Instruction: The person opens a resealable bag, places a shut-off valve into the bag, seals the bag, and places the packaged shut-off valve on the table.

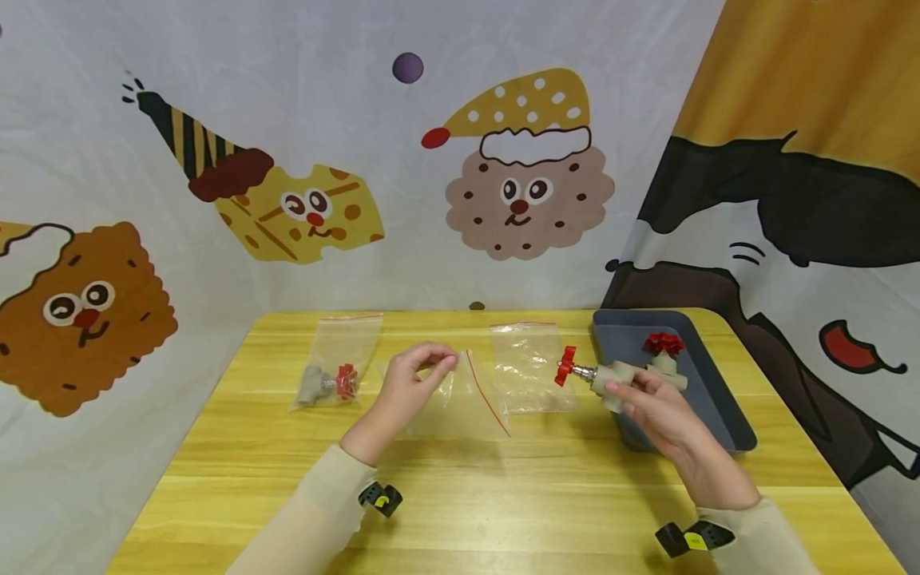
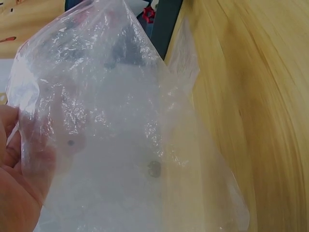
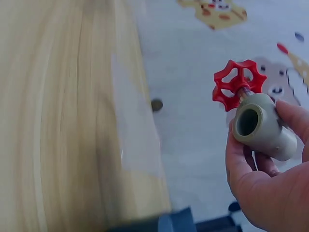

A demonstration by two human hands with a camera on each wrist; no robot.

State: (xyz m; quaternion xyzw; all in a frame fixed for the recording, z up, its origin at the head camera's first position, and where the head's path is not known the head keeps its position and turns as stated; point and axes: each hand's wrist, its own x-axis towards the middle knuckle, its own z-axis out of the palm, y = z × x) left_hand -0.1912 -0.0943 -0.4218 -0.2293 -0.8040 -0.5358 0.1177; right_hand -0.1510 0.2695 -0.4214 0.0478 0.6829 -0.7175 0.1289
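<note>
With thumb and fingers, my left hand (image 1: 418, 382) pinches a clear zip bag (image 1: 467, 407) by its edge, raised off the table; its red seal line slants at the right. In the left wrist view the bag (image 2: 111, 111) spreads out, seemingly with nothing inside. My right hand (image 1: 664, 415) grips a grey valve (image 1: 612, 378) by its body, near the tray's left side. The valve's red handwheel (image 3: 239, 84) points away from the palm, and one round pipe opening shows in the right wrist view.
On the wooden table (image 1: 460, 495), a bagged valve (image 1: 327, 385) lies at left. Another clear zip bag (image 1: 532, 367) lies flat near the middle. At right a dark grey tray (image 1: 719, 399) holds another red-wheeled valve (image 1: 665, 359). A patterned cloth (image 1: 402, 263) hangs behind.
</note>
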